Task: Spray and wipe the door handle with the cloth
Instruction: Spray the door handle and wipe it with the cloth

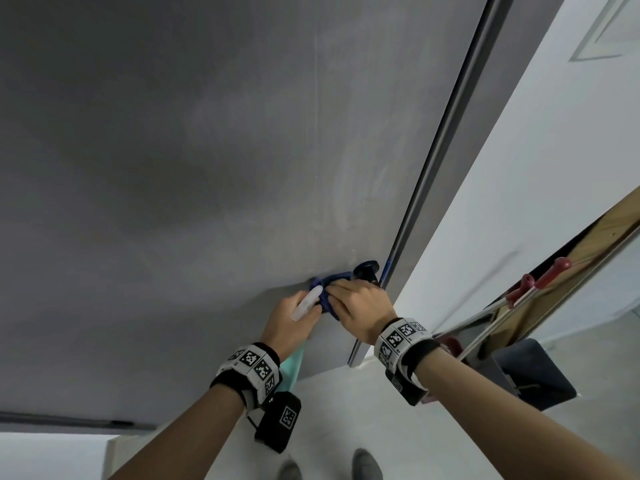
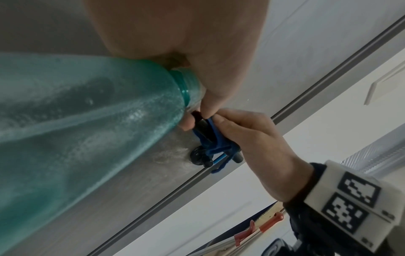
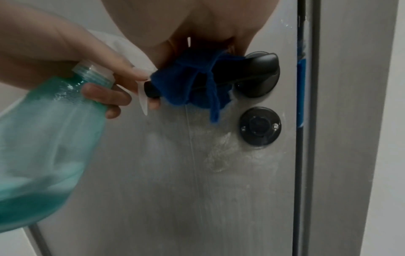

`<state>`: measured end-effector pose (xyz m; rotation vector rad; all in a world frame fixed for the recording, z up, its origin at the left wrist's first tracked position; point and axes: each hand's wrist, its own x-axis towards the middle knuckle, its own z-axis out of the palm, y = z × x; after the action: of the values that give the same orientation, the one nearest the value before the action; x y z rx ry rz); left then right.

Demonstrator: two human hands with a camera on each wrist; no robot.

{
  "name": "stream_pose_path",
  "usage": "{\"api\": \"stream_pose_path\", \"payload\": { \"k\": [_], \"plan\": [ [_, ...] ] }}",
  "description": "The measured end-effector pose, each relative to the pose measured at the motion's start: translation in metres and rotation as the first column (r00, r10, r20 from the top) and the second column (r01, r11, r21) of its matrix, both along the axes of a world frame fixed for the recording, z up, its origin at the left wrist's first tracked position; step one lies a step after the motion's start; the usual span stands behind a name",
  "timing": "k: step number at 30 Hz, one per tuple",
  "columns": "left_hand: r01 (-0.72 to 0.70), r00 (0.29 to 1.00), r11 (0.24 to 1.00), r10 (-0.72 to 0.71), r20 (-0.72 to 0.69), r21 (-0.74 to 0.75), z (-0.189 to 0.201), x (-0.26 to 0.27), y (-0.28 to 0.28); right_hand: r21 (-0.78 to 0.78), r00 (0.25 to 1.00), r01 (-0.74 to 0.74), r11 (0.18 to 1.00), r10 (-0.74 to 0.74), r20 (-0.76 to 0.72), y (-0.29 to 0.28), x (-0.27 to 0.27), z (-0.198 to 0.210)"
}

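A black lever door handle (image 3: 254, 69) sticks out from the grey door (image 1: 207, 168). My right hand (image 1: 356, 306) grips a blue cloth (image 3: 192, 81) wrapped over the lever's shaft; the handle (image 1: 365, 270) and the cloth (image 1: 327, 289) also show in the head view. My left hand (image 1: 294, 320) holds a teal spray bottle (image 3: 43, 147) by its neck, its white trigger (image 3: 143, 97) right beside the lever's free end. In the left wrist view the bottle (image 2: 76, 129) fills the left half, with the cloth (image 2: 215, 138) and the handle (image 2: 200, 155) beyond it.
A round black lock plate (image 3: 259, 127) sits below the handle, with wet smears on the door around it. Blue tape (image 3: 301, 93) covers the door edge by the frame (image 1: 446, 168). A white wall (image 1: 519, 202) and red-handled tools (image 1: 540, 282) lie to the right.
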<state>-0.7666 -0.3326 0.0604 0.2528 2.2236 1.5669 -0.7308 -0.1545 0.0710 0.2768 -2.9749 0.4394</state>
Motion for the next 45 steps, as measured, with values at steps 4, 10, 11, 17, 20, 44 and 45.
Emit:
{"api": "stream_pose_path", "payload": {
  "k": [4,10,11,17,20,44,45],
  "plan": [
    [-0.020,1.000,1.000,0.020,-0.009,0.018,0.006,0.001,-0.005,-0.030,0.993,-0.112,0.993,0.113,0.024,0.010,0.001,-0.005],
    [0.003,0.998,1.000,-0.005,-0.067,-0.027,0.004,-0.002,-0.002,0.033,0.977,-0.115,0.993,0.119,-0.177,0.058,0.014,-0.007],
    [0.011,0.995,0.998,-0.017,-0.101,-0.061,0.003,-0.002,-0.001,0.012,0.970,-0.109,0.994,0.109,-0.216,0.062,0.017,-0.010],
    [-0.008,0.903,0.969,-0.099,-0.418,-0.247,0.010,-0.001,0.019,-0.256,0.959,0.070,0.964,-0.135,-0.249,0.072,0.031,-0.023],
    [0.034,0.860,0.949,-0.188,-0.474,-0.314,0.013,-0.002,0.032,-0.398,0.961,0.188,0.898,-0.251,-0.112,0.079,0.032,-0.022],
    [-0.090,0.988,0.994,0.097,-0.120,0.063,-0.017,0.007,0.032,-0.713,0.801,0.286,0.641,-0.568,-0.189,0.063,-0.002,-0.106],
    [-0.083,0.989,0.995,0.090,-0.121,0.061,-0.017,0.006,0.032,-0.749,0.786,0.294,0.594,-0.596,-0.164,0.060,-0.003,-0.105]
  ]
}}
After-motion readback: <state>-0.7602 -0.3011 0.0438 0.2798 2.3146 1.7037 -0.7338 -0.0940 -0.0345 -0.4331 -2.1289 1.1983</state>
